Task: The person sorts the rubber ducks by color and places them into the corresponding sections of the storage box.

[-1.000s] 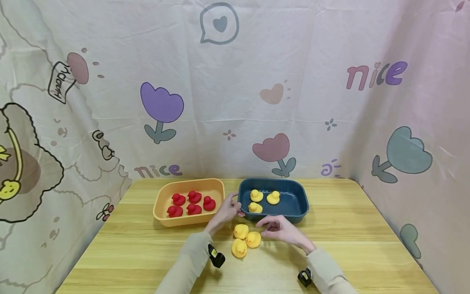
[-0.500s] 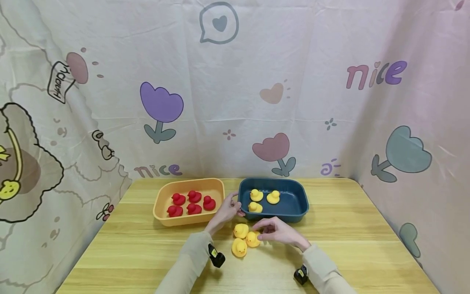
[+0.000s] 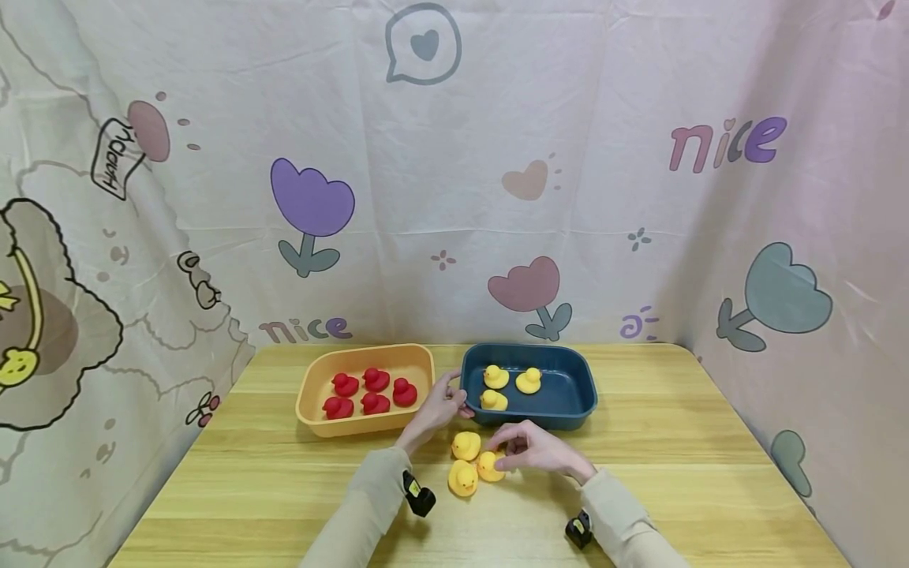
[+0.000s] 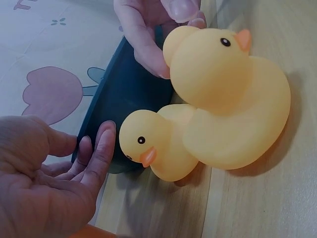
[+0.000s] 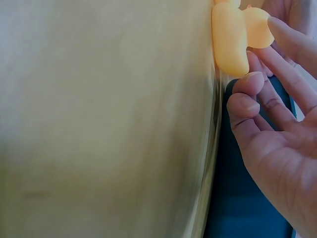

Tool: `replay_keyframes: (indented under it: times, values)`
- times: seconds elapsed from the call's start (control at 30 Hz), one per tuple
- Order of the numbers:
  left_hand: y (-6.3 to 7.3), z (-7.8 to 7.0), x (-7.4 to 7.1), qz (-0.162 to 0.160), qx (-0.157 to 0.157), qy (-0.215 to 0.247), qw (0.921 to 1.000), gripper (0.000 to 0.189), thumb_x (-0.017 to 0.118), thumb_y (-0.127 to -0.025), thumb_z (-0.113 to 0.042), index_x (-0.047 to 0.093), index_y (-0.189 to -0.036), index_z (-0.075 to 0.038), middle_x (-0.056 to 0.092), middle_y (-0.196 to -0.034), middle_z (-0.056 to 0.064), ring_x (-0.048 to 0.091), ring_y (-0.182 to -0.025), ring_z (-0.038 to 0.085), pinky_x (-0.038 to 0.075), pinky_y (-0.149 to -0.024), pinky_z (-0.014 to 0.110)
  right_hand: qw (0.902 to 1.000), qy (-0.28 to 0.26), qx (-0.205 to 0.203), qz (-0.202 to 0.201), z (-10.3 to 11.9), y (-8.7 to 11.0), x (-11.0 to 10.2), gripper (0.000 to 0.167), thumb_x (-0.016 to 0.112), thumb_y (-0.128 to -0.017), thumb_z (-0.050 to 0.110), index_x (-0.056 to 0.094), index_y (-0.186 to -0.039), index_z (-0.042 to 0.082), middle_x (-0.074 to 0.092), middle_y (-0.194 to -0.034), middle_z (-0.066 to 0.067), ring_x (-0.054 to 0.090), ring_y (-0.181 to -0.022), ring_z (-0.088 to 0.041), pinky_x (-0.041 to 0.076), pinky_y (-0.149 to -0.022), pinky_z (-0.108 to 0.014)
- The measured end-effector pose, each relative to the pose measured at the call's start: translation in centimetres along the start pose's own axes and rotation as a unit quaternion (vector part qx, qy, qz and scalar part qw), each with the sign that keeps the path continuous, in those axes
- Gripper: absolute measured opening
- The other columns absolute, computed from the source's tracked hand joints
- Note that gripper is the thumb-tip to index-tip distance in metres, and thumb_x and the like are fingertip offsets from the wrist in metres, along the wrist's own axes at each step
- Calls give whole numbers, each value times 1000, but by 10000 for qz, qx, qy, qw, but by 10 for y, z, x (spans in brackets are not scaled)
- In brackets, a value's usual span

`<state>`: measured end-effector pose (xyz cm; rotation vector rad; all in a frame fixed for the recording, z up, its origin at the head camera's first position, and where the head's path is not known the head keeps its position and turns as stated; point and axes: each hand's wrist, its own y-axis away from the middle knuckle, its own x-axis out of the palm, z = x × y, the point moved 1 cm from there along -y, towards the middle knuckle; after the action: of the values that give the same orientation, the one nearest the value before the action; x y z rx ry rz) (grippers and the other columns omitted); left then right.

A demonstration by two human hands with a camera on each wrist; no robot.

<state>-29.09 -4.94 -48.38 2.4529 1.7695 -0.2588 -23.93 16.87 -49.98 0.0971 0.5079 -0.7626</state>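
Note:
In the head view my left hand (image 3: 439,406) pinches the left wall of a blue plastic bin (image 3: 561,398), fingers inside the grip seen in the left wrist view. Three yellow rubber ducks lie inside that bin. In front of it, three more stand close together on the table: a rear rubber duck (image 3: 465,446), a front rubber duck (image 3: 463,479) and a right-hand rubber duck (image 3: 490,467). My right hand (image 3: 533,448) pinches the right-hand duck by its head (image 5: 258,29), thumb and fingers on opposite sides. The left wrist view shows this duck mostly hidden behind the front one.
To the left stands a yellow-orange bin (image 3: 319,430) holding several red rubber ducks (image 3: 375,380). The wooden table (image 3: 234,489) ends at the back against a printed cloth (image 3: 426,197), which also hangs at both sides. A small black camera is strapped to each wrist.
My right hand has moved left and closed its fingertips on the right-hand yellow duck, which has shifted slightly. The left hand and both bins keep their places.

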Motion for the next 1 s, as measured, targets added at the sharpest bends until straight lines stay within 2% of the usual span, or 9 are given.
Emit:
replay_keyframes:
  times: [0.27, 0.4, 0.7, 0.83, 1.0]
  values:
    - [0, -1, 0, 37, 56, 31, 10000, 51, 44, -101, 4, 29, -150, 12, 60, -80, 15, 73, -75, 38, 63, -80, 53, 9999, 58, 155, 45, 1, -2, 2, 28, 77, -87, 12, 74, -111, -1, 63, -97, -22, 51, -78, -5, 42, -66, -12]
    - [-1, 1, 0, 13, -6, 86, 10000, 52, 45, -102, 3, 30, -151, 10, 60, -79, 13, 74, -75, 35, 62, -82, 54, 9998, 103, 145, 46, 2, -3, 3, 28, 77, -87, 13, 74, -111, 0, 63, -97, -22, 51, -77, -7, 42, -64, -12]
    - [0, 0, 0, 27, -8, 87, 10000, 51, 45, -102, 2, 29, -151, 10, 59, -81, 14, 73, -79, 42, 63, -83, 52, 9996, 288, 9, -34, 3, -6, 6, 26, 77, -88, 14, 74, -110, 1, 66, -100, -21, 51, -75, -4, 42, -63, -12]
    - [1, 0, 0, 7, 42, 72, 10000, 51, 44, -102, 3, 29, -150, 12, 60, -81, 18, 72, -79, 44, 62, -82, 54, 9994, 341, -8, -13, 2, -5, 6, 25, 76, -89, 15, 75, -110, 1, 67, -99, -19, 50, -75, -3, 42, -64, -12]
    - [0, 0, 1, 3, 81, 86, 9999, 51, 44, -102, 3, 29, -150, 12, 59, -79, 15, 72, -78, 43, 63, -81, 52, 9989, 456, 81, 64, 2, -5, 5, 23, 73, -91, 15, 74, -111, 2, 65, -94, -12, 50, -75, -1, 41, -65, -12]
